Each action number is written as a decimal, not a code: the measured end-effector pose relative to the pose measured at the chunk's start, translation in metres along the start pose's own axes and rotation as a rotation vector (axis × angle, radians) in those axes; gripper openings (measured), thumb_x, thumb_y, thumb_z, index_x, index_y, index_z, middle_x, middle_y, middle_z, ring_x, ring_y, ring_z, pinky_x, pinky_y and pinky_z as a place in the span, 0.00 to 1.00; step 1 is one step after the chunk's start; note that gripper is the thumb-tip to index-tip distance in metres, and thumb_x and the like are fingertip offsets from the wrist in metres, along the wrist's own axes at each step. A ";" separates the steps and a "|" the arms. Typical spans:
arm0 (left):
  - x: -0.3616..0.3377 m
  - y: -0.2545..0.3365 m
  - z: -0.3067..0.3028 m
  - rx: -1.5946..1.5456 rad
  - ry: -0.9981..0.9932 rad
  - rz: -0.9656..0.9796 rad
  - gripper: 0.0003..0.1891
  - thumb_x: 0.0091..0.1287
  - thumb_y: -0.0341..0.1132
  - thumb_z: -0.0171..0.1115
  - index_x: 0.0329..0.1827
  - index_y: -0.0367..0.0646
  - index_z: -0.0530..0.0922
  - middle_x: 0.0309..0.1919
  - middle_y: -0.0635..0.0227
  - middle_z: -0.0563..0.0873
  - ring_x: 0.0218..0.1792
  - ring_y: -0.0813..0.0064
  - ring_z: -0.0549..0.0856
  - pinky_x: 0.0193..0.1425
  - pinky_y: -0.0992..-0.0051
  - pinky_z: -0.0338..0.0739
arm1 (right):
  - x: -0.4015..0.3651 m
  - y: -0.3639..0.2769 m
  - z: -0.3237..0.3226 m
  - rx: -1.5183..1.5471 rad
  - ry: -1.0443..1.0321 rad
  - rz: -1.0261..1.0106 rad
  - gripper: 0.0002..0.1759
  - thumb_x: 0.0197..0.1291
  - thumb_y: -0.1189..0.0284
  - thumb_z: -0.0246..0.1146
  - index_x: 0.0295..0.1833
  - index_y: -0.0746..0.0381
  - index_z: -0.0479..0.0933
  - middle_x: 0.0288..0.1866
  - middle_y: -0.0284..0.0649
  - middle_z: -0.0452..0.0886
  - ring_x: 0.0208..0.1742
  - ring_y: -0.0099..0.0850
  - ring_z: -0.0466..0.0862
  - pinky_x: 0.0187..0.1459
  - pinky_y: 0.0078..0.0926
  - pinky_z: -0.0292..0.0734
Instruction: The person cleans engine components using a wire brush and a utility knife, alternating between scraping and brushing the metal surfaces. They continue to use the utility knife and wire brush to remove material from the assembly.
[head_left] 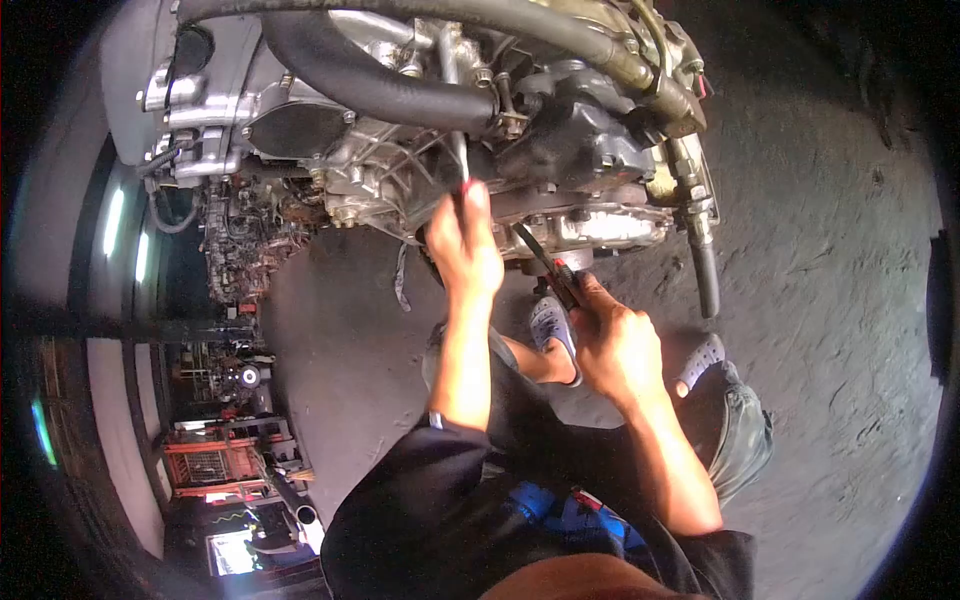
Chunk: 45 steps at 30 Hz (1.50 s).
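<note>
Dark cloth of the person's shirt (430, 510), with a blue, red and white print on its front, lies close below the camera. Beyond it spreads the grey floor (840, 400), scuffed and uneven. Across the upper part of the view stands a large metal engine (385, 165), a mix of bright castings and blackened parts. Farther off on the left are more machinery (250, 240) and a red rack (205, 465).

A thick black hose (370, 85) curves over the near side of the engine; at its right a metal pipe (708, 275) hangs down past the edge. Below, between the arms and to their right, show two feet in pale, holed clogs (550, 325).

Both hands are up at the engine's near side. The left hand (465, 245) has its fingers curled round the handle of a slim metal-shafted tool (463, 155), the thumb laid along it; the shaft points up among the castings and passes under the black hose, so I cannot tell what its tip touches. Lower and to the right, the right hand (620, 340) closes its fingers on a dark narrow tool (535, 245) with a small red patch, slanted toward the engine's lower edge; whether its end touches the metal is unclear.
</note>
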<state>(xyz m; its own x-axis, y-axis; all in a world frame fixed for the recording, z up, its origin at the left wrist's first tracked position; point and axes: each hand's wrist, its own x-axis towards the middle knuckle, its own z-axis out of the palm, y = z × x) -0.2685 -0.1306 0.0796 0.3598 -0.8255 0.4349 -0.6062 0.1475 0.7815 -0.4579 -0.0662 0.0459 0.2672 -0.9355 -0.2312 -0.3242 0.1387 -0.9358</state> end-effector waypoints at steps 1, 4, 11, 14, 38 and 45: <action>-0.016 -0.006 -0.001 -0.040 0.024 -0.025 0.16 0.72 0.47 0.55 0.29 0.48 0.71 0.15 0.84 0.67 0.12 0.92 0.63 0.13 0.86 0.54 | 0.001 0.000 -0.004 -0.006 0.007 -0.006 0.24 0.57 0.71 0.63 0.61 0.62 0.74 0.40 0.55 0.82 0.44 0.49 0.84 0.44 0.39 0.79; -0.011 -0.004 -0.004 -0.050 0.020 0.011 0.15 0.73 0.45 0.54 0.30 0.47 0.71 0.16 0.82 0.67 0.12 0.92 0.63 0.13 0.86 0.54 | 0.002 0.000 -0.006 -0.006 0.016 -0.009 0.24 0.57 0.71 0.62 0.61 0.62 0.75 0.40 0.55 0.82 0.43 0.49 0.84 0.43 0.39 0.80; -0.002 0.008 -0.032 0.045 -0.102 -0.090 0.16 0.72 0.45 0.55 0.29 0.44 0.74 0.16 0.83 0.68 0.17 0.91 0.65 0.19 0.83 0.56 | -0.005 -0.007 -0.010 0.004 -0.058 0.024 0.24 0.58 0.70 0.62 0.61 0.59 0.75 0.39 0.55 0.82 0.42 0.49 0.84 0.43 0.41 0.79; 0.017 0.011 -0.032 -0.036 -0.157 -0.060 0.18 0.72 0.50 0.55 0.32 0.44 0.73 0.14 0.84 0.65 0.13 0.92 0.61 0.14 0.85 0.52 | -0.002 -0.005 -0.004 -0.048 -0.050 0.006 0.24 0.58 0.70 0.62 0.62 0.57 0.74 0.38 0.55 0.82 0.41 0.50 0.84 0.43 0.41 0.79; -0.007 -0.015 0.027 0.071 0.256 0.166 0.14 0.72 0.39 0.57 0.28 0.42 0.73 0.18 0.81 0.70 0.17 0.91 0.64 0.19 0.84 0.54 | -0.004 -0.011 -0.016 -0.028 -0.068 0.000 0.24 0.58 0.69 0.62 0.61 0.59 0.75 0.40 0.55 0.82 0.42 0.49 0.84 0.44 0.41 0.79; 0.007 0.011 0.031 0.080 0.201 0.068 0.14 0.71 0.38 0.59 0.30 0.36 0.73 0.23 0.72 0.77 0.26 0.81 0.74 0.29 0.76 0.68 | 0.002 -0.001 -0.007 -0.078 -0.049 0.041 0.24 0.58 0.69 0.62 0.61 0.61 0.75 0.40 0.56 0.82 0.44 0.50 0.84 0.45 0.42 0.79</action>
<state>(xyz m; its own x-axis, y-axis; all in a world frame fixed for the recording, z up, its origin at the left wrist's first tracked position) -0.2950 -0.1516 0.0772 0.4456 -0.6886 0.5720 -0.6852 0.1488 0.7130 -0.4633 -0.0709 0.0485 0.2956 -0.9124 -0.2829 -0.4052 0.1485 -0.9021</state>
